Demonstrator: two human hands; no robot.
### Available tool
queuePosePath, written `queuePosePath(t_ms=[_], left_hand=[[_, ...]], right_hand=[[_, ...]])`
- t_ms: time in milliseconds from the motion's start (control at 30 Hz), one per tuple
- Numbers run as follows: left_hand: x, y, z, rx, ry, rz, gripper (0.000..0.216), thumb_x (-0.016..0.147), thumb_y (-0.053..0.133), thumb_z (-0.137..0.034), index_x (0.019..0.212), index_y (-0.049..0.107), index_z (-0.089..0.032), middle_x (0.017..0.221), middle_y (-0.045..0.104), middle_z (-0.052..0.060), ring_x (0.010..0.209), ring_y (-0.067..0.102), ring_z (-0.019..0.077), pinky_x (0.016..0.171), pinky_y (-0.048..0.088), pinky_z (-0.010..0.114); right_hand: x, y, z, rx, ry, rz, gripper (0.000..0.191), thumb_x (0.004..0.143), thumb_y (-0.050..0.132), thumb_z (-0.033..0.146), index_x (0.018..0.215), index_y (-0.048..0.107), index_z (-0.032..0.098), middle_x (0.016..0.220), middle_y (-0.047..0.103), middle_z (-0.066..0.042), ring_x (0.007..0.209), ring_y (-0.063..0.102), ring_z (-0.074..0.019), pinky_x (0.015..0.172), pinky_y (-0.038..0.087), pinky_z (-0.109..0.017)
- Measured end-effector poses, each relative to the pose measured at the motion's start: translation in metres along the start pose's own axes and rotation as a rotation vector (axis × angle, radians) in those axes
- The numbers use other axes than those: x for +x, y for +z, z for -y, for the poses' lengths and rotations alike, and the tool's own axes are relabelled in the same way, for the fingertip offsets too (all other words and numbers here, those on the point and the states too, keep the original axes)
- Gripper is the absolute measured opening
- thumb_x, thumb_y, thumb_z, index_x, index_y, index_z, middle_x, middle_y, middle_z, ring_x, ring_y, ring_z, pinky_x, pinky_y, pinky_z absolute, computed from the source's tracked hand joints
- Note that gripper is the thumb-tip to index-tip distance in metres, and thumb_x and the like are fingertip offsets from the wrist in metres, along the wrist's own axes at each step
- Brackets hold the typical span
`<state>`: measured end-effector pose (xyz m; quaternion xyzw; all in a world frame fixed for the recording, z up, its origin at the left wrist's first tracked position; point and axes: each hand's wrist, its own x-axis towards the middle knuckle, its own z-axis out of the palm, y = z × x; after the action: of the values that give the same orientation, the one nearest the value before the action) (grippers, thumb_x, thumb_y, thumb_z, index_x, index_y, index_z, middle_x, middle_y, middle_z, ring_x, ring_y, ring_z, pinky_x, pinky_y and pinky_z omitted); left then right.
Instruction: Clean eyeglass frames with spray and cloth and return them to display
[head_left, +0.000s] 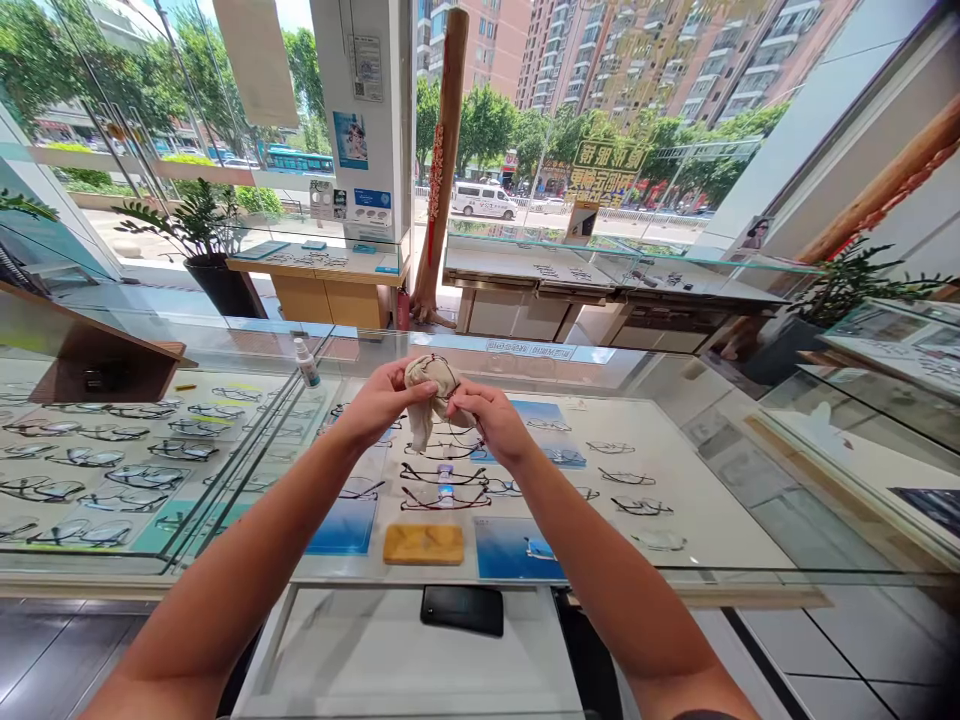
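Above the glass display counter, my left hand (384, 398) is closed on a crumpled beige cloth (421, 425), thumb pressed across its front. The cloth is bunched round part of a pair of eyeglasses (454, 390) with a thin dark rim, and one end hangs down. My right hand (491, 418) pinches the eyeglasses at the cloth's right side; its fingertips touch the cloth too. Most of the lenses are hidden by cloth and fingers. Beneath my hands, rows of eyeglasses (444, 498) lie inside the counter.
A white spray bottle (306, 362) stands on the counter to the left. Nearer me are a yellow-brown case (424, 544) and a black phone (461, 610) on a white surface. A brown wooden stand (101, 350) is at far left. More showcases (525, 262) line the windows.
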<state>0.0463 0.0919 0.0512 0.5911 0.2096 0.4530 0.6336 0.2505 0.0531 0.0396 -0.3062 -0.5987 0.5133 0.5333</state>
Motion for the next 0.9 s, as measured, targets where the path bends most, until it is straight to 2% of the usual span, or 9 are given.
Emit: queuePosePath(t_ms=[233, 333, 500, 633, 733, 900], left_hand=[[-0.001, 0.018, 0.005, 0.056, 0.059, -0.135, 0.054, 0.066, 0.104, -0.039, 0.103, 0.073, -0.015, 0.091, 0.076, 0.003, 0.08, 0.067, 0.0142, 0.075, 0.055, 0.026], [-0.002, 0.023, 0.006, 0.105, 0.094, -0.2, 0.052, 0.063, 0.103, -0.041, 0.095, 0.07, -0.016, 0.083, 0.071, 0.0, 0.074, 0.062, 0.013, 0.07, 0.051, 0.025], [-0.005, 0.03, 0.007, 0.184, 0.153, -0.289, 0.048, 0.071, 0.098, -0.049, 0.08, 0.062, -0.017, 0.071, 0.061, -0.003, 0.064, 0.051, 0.0104, 0.061, 0.042, 0.024], [-0.005, 0.03, 0.008, 0.211, 0.168, -0.352, 0.052, 0.079, 0.091, -0.06, 0.075, 0.062, -0.018, 0.066, 0.057, -0.003, 0.06, 0.046, 0.0102, 0.058, 0.037, 0.025], [-0.004, 0.025, 0.006, 0.213, 0.157, -0.337, 0.055, 0.082, 0.087, -0.066, 0.075, 0.063, -0.017, 0.066, 0.059, -0.002, 0.06, 0.047, 0.0109, 0.059, 0.038, 0.026], [-0.001, 0.011, -0.001, 0.21, 0.117, -0.143, 0.056, 0.086, 0.084, -0.069, 0.08, 0.068, -0.015, 0.07, 0.064, 0.002, 0.064, 0.055, 0.0138, 0.062, 0.044, 0.027]], right_hand=[[-0.001, 0.001, -0.005, 0.037, 0.0, 0.059, 0.026, 0.087, 0.074, 0.043, 0.075, 0.079, 0.021, 0.084, 0.062, -0.002, 0.086, 0.053, -0.0187, 0.089, 0.041, -0.034], [-0.002, 0.002, -0.008, 0.019, 0.003, 0.082, 0.031, 0.089, 0.076, 0.048, 0.077, 0.078, 0.02, 0.087, 0.063, -0.003, 0.088, 0.054, -0.0193, 0.089, 0.042, -0.034], [-0.003, 0.003, -0.007, -0.043, -0.017, 0.141, 0.039, 0.092, 0.077, 0.058, 0.079, 0.075, 0.02, 0.09, 0.065, -0.004, 0.092, 0.056, -0.0212, 0.091, 0.045, -0.036], [-0.003, 0.004, -0.005, -0.083, -0.027, 0.163, 0.042, 0.092, 0.076, 0.06, 0.079, 0.073, 0.02, 0.091, 0.065, -0.004, 0.09, 0.055, -0.0207, 0.092, 0.047, -0.037], [-0.002, 0.004, -0.004, -0.086, -0.029, 0.157, 0.039, 0.092, 0.076, 0.056, 0.077, 0.072, 0.02, 0.091, 0.064, -0.004, 0.088, 0.055, -0.0199, 0.091, 0.047, -0.037], [0.0, -0.001, -0.005, -0.039, -0.002, 0.101, 0.032, 0.087, 0.074, 0.048, 0.074, 0.073, 0.02, 0.087, 0.061, -0.003, 0.086, 0.055, -0.0196, 0.085, 0.045, -0.035]])
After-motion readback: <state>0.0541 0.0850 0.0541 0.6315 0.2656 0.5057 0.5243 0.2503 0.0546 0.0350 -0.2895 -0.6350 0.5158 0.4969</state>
